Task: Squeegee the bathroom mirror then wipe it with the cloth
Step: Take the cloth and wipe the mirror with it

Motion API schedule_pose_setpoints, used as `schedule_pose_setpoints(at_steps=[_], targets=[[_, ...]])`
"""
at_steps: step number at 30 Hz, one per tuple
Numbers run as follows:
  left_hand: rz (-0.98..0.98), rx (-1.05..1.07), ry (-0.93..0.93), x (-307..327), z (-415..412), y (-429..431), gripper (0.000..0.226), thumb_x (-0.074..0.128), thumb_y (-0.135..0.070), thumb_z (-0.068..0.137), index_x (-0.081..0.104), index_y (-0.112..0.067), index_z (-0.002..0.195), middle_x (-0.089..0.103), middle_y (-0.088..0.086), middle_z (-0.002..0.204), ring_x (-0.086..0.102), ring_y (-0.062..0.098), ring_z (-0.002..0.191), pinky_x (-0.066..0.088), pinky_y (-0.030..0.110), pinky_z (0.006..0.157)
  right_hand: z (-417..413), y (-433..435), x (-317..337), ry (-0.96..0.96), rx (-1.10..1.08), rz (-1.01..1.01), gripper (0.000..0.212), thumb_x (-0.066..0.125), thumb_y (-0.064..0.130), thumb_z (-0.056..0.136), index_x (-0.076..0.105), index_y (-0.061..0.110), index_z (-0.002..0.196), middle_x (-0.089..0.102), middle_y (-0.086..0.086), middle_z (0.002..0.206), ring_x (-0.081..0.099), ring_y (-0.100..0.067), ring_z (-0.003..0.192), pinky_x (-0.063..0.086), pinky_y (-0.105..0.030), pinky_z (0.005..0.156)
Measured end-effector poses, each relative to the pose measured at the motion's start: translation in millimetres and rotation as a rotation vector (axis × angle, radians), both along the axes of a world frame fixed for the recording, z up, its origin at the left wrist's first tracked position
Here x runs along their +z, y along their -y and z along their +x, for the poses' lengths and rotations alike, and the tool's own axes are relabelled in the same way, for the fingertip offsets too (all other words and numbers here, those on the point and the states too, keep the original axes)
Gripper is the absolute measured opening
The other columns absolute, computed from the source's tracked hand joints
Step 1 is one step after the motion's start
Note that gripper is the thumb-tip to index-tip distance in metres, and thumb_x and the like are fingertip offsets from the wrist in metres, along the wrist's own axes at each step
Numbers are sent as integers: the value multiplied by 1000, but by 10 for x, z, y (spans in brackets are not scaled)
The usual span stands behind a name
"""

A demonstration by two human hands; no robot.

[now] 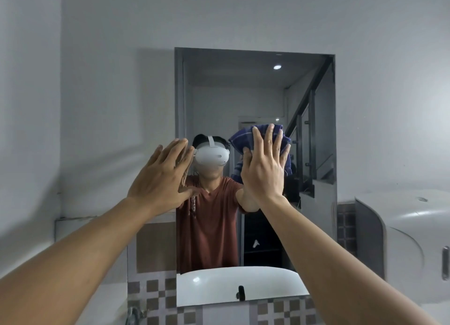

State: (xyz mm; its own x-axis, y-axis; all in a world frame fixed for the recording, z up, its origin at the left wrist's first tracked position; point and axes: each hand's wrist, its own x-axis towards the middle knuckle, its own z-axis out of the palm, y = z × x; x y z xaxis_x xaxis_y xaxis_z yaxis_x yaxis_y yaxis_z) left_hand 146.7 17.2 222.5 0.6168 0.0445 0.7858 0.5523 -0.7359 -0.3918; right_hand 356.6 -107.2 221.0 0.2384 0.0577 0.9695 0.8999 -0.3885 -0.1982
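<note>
The right hand (264, 169) is pressing the cloth (237, 139) flat-palmed against the mirror (255, 93) at its centre. The left hand (162, 176) is bracing open and empty at 9 o'clock. No squeegee is showing, so the wiping stage is likely underway.

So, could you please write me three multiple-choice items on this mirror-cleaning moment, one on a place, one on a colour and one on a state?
1. Where is the cloth?
A. In the basin
B. Pressed against the mirror under the right hand
C. Draped over the left forearm

2. What colour is the cloth?
A. Dark blue with thin pale stripes
B. Plain yellow
C. Red

3. How is the left hand set?
A. Clenched round a squeegee
B. Open, fingers spread, at the mirror's left edge
C. Hanging at the person's side

Answers: 1 B, the cloth shows above and beside the flat right hand on the glass. 2 A, blue fabric with light lines. 3 B, the hand is flat and holds nothing.
</note>
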Motion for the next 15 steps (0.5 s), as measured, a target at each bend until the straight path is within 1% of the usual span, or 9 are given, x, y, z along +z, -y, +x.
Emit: schedule_pose_setpoints(at_steps=[3,5,7,8,12,15], targets=[[2,-7,7,-13,-11,-4,104,45,-73,80,30,-2,153,26,19,161,23,34,152,27,54,121,-79,-54,60,67,11,-64,55,37,32,104,29,17,157,17,-18,167,5,-37,155,6,-59,124],[10,-11,9,-52,-26,-26,106,52,-74,79,29,-2,154,25,18,162,22,33,152,25,52,122,-127,-78,47,123,24,-105,54,39,31,105,31,16,156,19,-18,166,7,-38,155,7,-60,124],[19,-1,-8,-116,-61,-60,114,61,-76,75,29,-1,153,24,18,163,22,32,152,24,51,122,-180,-98,4,161,47,-141,53,38,29,105,32,16,156,20,-17,166,7,-38,155,7,-61,124],[18,8,-18,-153,-83,-81,118,62,-79,72,29,0,153,23,17,163,23,32,152,25,51,122,-205,-114,-27,176,58,-156,52,39,28,105,32,16,156,20,-17,166,7,-37,155,7,-61,123],[2,33,-46,-232,-163,-134,122,47,-88,70,25,-3,155,17,15,165,19,33,153,25,53,121,-306,-198,-175,285,64,-238,54,42,24,103,34,15,155,23,-18,165,7,-39,155,9,-63,123],[7,58,-56,-220,-154,-137,123,51,-88,70,20,-5,157,16,15,166,16,34,153,23,54,122,-378,-248,-297,387,73,-305,53,45,24,102,36,16,154,26,-17,164,10,-38,155,4,-60,124]])
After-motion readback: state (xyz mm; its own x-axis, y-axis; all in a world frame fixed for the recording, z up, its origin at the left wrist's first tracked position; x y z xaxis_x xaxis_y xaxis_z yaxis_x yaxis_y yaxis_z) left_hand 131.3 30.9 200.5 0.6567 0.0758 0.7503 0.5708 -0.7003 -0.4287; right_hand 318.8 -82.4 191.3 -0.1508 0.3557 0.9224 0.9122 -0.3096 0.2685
